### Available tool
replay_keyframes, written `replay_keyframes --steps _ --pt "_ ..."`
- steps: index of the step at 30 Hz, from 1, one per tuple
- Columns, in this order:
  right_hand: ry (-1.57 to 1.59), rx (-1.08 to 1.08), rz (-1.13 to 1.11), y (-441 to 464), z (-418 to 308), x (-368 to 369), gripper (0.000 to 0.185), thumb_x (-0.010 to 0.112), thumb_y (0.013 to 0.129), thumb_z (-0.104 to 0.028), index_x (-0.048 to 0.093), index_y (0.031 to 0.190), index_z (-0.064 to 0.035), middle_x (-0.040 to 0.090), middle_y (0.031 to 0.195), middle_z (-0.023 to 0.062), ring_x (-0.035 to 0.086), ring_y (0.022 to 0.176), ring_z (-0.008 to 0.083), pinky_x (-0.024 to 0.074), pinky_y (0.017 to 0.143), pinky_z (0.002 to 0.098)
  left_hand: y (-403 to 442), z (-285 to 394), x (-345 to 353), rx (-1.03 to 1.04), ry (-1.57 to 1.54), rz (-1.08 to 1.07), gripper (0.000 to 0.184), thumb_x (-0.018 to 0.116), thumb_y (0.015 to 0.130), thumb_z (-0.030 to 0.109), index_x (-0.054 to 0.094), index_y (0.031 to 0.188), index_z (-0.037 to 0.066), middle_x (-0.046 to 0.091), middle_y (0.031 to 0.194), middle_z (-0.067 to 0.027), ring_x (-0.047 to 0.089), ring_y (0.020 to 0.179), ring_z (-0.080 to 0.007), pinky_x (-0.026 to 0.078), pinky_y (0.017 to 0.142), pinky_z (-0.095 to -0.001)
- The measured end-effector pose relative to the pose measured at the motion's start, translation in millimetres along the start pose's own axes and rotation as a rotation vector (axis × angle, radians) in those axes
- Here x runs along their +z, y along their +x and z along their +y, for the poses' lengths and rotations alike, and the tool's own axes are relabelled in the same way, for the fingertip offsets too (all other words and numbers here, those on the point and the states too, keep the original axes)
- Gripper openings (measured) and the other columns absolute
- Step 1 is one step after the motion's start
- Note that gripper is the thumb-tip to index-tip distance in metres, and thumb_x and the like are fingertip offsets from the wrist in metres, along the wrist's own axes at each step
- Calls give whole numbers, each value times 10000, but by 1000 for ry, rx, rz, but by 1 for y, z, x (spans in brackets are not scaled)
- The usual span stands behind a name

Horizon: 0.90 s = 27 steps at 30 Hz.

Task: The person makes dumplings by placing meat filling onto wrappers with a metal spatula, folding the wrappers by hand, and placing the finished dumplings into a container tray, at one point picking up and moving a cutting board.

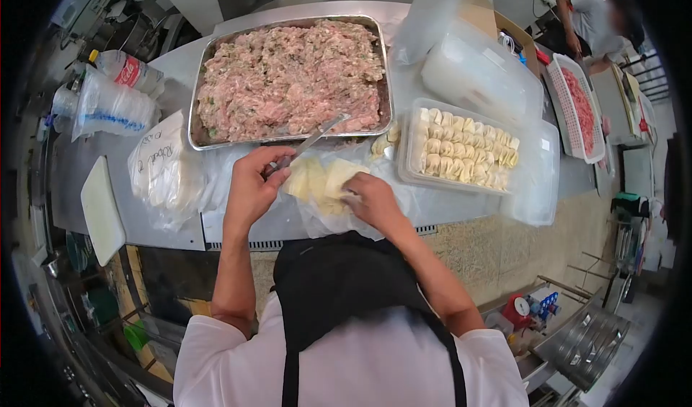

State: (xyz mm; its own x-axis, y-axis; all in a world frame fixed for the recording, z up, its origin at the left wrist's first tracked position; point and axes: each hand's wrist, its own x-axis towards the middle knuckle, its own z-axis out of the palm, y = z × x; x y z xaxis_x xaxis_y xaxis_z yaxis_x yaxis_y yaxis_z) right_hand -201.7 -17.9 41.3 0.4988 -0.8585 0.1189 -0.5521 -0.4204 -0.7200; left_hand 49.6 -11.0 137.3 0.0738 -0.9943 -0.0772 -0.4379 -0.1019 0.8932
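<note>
My left hand (258,175) is closed round the dark handle of a table knife or narrow spreader (321,134). Its metal blade slants up to the right, tip over the near edge of a large metal tray (193,111) heaped with minced meat filling (288,79). Pale yellow dough wrappers (308,180) lie on clear plastic in front of me. At their right side, the curled fingers of my right hand (376,204) pinch the edge of a wrapper (344,175); the fingertips are slightly blurred. Folded dumplings (468,147) sit in rows in a clear plastic container (411,165) to the right.
A bag of wrappers (167,173), a white cutting board (103,209), bagged cups (112,108) and a cola bottle (130,72) stand left. Plastic lids (479,75) lie behind the container. Far right, a person (595,28) is near a white basket of meat (559,97).
</note>
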Motion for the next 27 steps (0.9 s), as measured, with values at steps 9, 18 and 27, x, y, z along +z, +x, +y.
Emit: replay_keyframes --steps 9,18,27 --pt "84 210 -85 17 38 33 136 758 768 -133 754 876 -50 708 860 152 677 778 313 528 720 405 -3 -18 -15 -1 54 39 328 704 789 -40 713 1106 48 646 835 -42 482 614 -93 429 577 -264" --pt "611 278 253 8 3 -31 157 655 956 -172 661 1021 -28 683 995 56 624 866 134 509 785 299 56 -15 -17 327 694 -2 248 646 774 -29 741 992 44 677 934 -175 657 710 -355 533 658 -426" --pt "1908 351 221 -13 -2 -80 448 392 1068 -368 455 1319 -2 577 1289 172 567 1213 293 440 1064 457 123 -27 35 233 905 -294 239 619 708 38 767 889 83 693 851 -216 672 831 -402 533 732 -489"
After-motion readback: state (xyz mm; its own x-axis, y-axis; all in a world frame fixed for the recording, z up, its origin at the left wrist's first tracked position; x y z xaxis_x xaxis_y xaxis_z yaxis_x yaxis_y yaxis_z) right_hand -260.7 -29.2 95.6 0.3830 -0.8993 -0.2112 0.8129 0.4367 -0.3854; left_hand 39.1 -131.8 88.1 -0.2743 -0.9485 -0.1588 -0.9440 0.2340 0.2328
